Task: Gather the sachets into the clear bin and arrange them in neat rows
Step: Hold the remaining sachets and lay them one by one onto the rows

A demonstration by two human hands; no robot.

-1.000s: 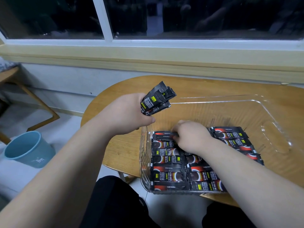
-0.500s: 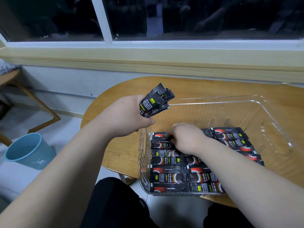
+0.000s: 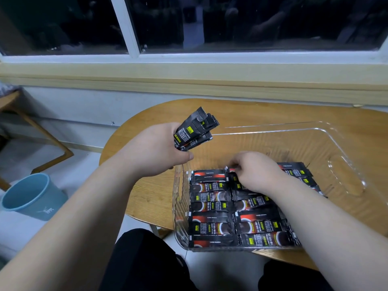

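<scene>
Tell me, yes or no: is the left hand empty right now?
No, the left hand grips a bundle of black sachets, whose ends stick up past its fingers.

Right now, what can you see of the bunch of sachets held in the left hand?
The bundle of sachets is a handful of slim black stick packets, glossy like foil, with crimped ends, yellow-green labels and white lettering including "INSTANT COFFEE". The left hand grips their lower ends, so they fan out, tilted up and to the right, near the far left corner of the clear bin. Nothing else touches them.
</scene>
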